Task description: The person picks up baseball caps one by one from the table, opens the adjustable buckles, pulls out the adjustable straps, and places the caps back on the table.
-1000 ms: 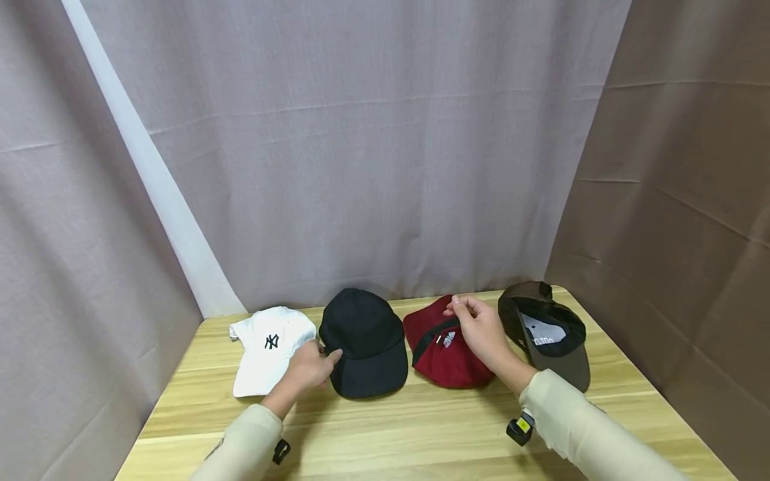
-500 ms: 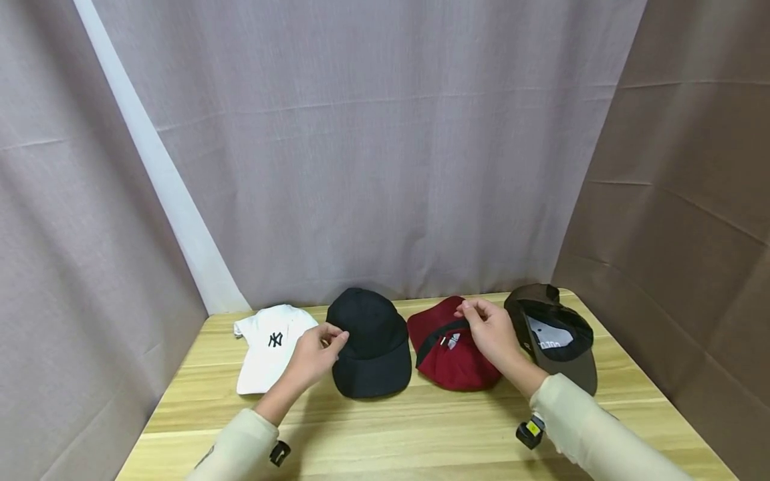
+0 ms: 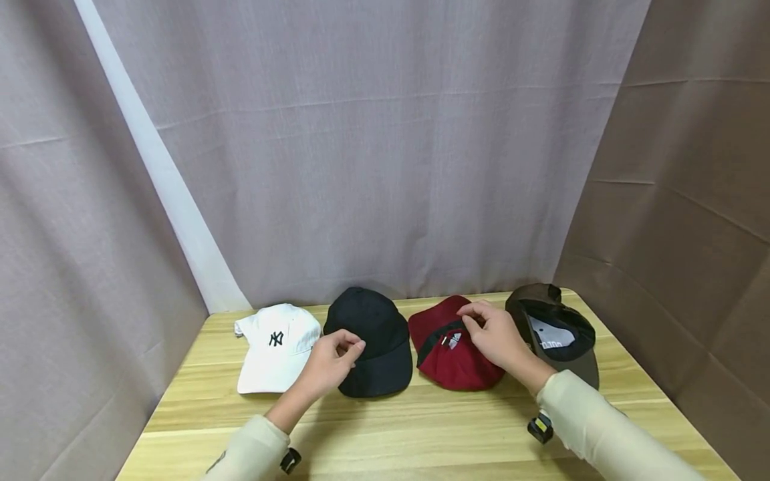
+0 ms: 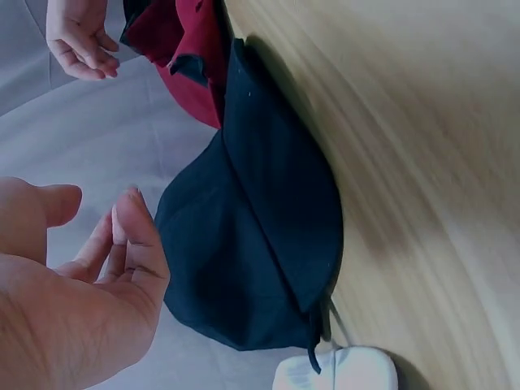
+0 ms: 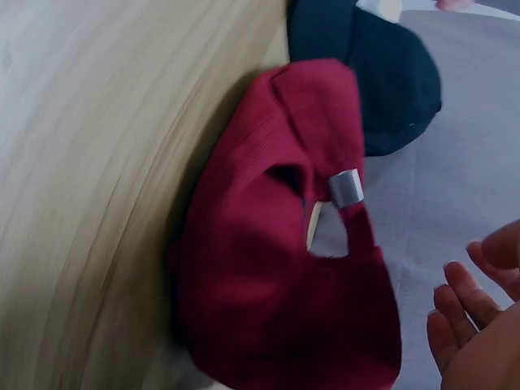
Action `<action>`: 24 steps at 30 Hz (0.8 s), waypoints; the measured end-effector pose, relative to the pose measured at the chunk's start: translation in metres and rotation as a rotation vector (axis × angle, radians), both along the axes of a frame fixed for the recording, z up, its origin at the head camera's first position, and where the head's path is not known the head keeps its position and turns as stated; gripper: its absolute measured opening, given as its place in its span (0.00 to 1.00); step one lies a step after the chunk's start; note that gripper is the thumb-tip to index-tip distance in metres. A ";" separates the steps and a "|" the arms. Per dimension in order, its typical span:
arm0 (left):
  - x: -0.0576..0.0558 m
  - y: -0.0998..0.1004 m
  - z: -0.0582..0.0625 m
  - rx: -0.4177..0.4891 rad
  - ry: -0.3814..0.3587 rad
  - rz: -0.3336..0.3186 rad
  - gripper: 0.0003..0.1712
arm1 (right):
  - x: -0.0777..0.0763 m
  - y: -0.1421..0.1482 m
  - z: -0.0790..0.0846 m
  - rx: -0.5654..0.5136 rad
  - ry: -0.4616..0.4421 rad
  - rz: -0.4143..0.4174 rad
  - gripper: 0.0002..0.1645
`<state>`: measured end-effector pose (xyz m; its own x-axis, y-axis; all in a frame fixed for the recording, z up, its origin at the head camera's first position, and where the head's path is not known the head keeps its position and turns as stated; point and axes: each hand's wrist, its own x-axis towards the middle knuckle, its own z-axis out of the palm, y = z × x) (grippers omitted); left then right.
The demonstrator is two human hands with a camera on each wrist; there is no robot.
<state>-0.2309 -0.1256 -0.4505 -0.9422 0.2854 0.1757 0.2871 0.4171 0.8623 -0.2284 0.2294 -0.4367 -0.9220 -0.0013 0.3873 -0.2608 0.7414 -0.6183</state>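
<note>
The left hand (image 3: 331, 363) hangs empty over the black cap (image 3: 382, 349) on the bench (image 3: 421, 444); the right hand (image 3: 496, 339), also empty, over the red cap (image 3: 452, 366) just right of it; fingers loose; a low sweep could knock the black cap askew.

Plain black cap (image 3: 382, 337) sat upright, bill roughly at 6 o'clock; red cap (image 3: 457, 363) lay flipped at its 3 o'clock, bill 11ish.
</note>
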 end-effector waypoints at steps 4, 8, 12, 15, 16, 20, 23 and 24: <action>0.002 0.002 0.000 -0.017 0.008 -0.014 0.08 | -0.005 0.005 -0.002 0.119 -0.010 0.059 0.14; 0.005 0.003 0.003 -0.013 0.014 -0.017 0.07 | -0.010 0.007 -0.004 0.295 -0.023 0.098 0.18; 0.008 0.004 0.005 -0.001 0.016 -0.021 0.07 | -0.016 0.007 -0.008 0.457 -0.032 0.126 0.21; 0.010 0.004 0.006 0.005 0.012 -0.032 0.08 | -0.020 0.007 -0.013 0.521 -0.064 0.138 0.20; 0.010 0.005 0.006 0.007 0.010 -0.037 0.08 | -0.022 0.007 -0.014 0.539 -0.076 0.139 0.19; 0.011 0.005 0.006 0.014 0.011 -0.055 0.09 | -0.028 0.008 -0.019 0.584 -0.109 0.144 0.12; 0.011 0.005 0.006 0.013 0.015 -0.059 0.09 | -0.028 0.008 -0.020 0.567 -0.108 0.140 0.06; 0.012 0.005 0.007 0.015 0.013 -0.059 0.09 | -0.027 0.008 -0.019 0.552 -0.097 0.137 0.05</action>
<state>-0.2190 -0.1207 -0.4438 -0.9214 0.3376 0.1925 0.3220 0.3860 0.8645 -0.2557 0.2370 -0.4562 -0.9304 -0.3010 0.2092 -0.3385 0.9245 -0.1751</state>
